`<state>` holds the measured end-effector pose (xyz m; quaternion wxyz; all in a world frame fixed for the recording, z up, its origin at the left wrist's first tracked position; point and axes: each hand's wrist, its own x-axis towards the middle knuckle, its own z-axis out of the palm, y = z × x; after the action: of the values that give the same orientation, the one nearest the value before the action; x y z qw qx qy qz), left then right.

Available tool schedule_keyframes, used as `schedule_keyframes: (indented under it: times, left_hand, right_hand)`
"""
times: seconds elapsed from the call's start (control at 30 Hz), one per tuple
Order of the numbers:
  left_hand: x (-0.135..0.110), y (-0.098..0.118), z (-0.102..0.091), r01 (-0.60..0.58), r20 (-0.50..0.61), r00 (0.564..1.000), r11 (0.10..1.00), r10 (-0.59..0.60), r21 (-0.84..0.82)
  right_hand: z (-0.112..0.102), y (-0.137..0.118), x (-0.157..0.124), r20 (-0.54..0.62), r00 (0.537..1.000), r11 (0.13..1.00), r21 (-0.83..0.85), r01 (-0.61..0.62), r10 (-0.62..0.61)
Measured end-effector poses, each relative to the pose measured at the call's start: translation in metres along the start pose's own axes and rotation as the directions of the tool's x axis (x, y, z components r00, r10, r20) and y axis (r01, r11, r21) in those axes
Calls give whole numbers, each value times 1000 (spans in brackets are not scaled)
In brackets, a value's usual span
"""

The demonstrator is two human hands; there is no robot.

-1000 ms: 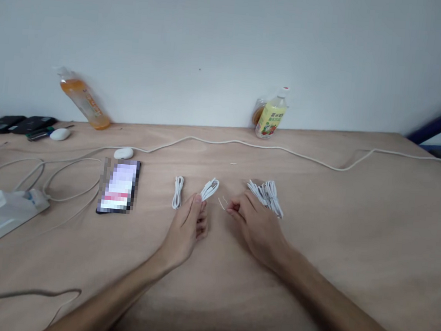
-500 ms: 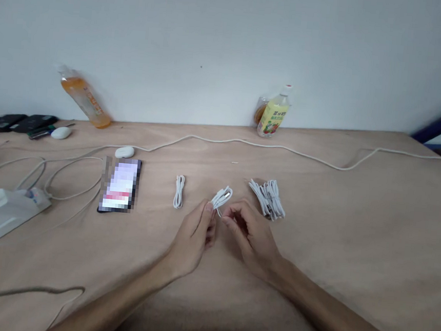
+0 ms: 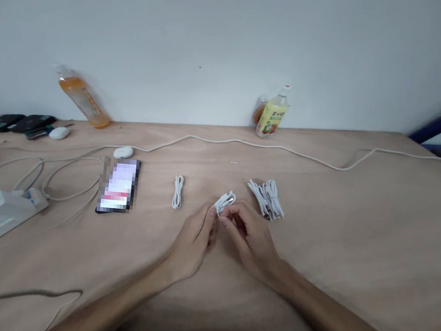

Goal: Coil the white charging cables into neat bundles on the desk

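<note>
Drawing together over a pale wood worktop [image 3: 353, 239], a person's two bare hands meet at one coiled white cable [image 3: 224, 204], closing the gap that stood between them a second earlier. The left hand [image 3: 194, 238] has its grip clasped on the coil's near end, thumb on top, leaving the loops and a metal plug [image 3: 231, 199] jutting out past the fingers. The right hand [image 3: 252, 236], apart from the coil a second ago, now brings thumb and forefinger in beside it, pinched, as far as the small and partly covered detail allows, on a thin white tie [image 3: 218, 214]. That change puts coil and tie at one spot, with both hands sharing the fine work. A lone coil [image 3: 178, 191] lies off to the left, between the hands and a phone [image 3: 120, 185] with a pixelated screen, while a cluster of coils [image 3: 267, 199] rests just beyond the right hand; neither has noticeably shifted. Farther back, a white cord [image 3: 238, 141] snakes across the worktop, with a yellow-labelled bottle [image 3: 271, 117] and an orange bottle [image 3: 82, 99] at the wall [image 3: 176, 48].
</note>
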<state>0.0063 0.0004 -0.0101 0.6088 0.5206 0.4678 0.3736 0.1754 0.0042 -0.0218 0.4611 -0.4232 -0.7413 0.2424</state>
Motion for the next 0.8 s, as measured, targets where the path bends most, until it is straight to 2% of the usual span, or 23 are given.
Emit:
schedule_keyframes:
  times: [0.1,0.3,0.57,0.8]
  left_hand:
    - [-1,-2,0,-12,0,1000,999,12,32]
    - [-1,1,1,-11,-17,1000,1000,11,-4]
    - [0,3,5,24,20,1000,984,-21,-178]
    - [0,7,7,70,47,997,959,-59,-273]
  right_hand:
    - [2,-1,-1,-8,1000,1000,-7,10,-11]
    - [3,-1,-2,-18,1000,1000,-14,17,-18]
    - [2,-4,-4,-39,999,999,-37,-7,6]
    - [2,-5,-3,-116,991,998,-38,57,-61]
